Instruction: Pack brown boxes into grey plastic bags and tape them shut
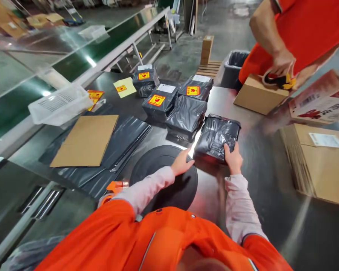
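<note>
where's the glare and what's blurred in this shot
Head view: a bright glare patch on the steel table sits between the left hand and the black parcel under the right hand; the printed carton and far left edge are motion-smeared; straight edges bow from lens distortion.

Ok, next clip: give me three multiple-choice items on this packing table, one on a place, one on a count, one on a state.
1. Where does the left hand rest?
A. on the round black disc
B. in the white basket
C. on the flat cardboard sheet

2. How many black parcels on the table show a yellow-and-red sticker?
A. one
B. three
C. six

3. How does the right hand stand to the black wrapped parcel?
A. well clear of it
B. gripping its near edge
C. lifting it high

Key: 1 A, the fingers lie at the disc's rim. 2 B, three stickered parcels stand at the far side. 3 B, fingers curl over the edge while the parcel lies flat.
</note>
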`<action>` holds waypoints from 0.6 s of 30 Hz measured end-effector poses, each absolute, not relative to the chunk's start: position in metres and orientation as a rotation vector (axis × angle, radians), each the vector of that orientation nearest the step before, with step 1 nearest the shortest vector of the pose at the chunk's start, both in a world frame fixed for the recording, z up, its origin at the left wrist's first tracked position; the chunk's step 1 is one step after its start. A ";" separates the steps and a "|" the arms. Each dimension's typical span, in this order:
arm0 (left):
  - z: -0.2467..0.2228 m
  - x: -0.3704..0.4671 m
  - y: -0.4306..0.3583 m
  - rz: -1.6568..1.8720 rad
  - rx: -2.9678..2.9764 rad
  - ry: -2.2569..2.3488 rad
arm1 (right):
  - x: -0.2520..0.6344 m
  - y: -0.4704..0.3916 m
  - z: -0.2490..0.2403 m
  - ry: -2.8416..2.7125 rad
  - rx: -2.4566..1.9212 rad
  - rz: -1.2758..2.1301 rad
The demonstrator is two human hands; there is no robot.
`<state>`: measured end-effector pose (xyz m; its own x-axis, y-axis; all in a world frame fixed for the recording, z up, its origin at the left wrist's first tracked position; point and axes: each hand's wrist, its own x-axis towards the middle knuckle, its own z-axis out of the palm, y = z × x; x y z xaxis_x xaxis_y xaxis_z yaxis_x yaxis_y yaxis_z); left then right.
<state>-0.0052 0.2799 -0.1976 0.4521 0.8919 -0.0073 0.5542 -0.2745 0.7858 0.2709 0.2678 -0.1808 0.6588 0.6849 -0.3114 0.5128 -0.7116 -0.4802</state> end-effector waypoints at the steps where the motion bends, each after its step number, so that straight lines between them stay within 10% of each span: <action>1: -0.206 -0.026 0.262 0.552 1.967 1.260 | 0.266 0.275 -0.180 -0.944 -2.515 0.669; 18: -0.232 -0.233 0.099 -0.214 1.476 2.325 | 0.254 0.293 -0.206 -0.995 -2.356 0.285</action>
<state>-0.2332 0.0990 -0.2325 -0.3784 0.8388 -0.3913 0.8961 0.4379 0.0722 0.2540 0.2926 -0.2062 0.7021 0.7118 0.0212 0.5927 -0.5676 -0.5714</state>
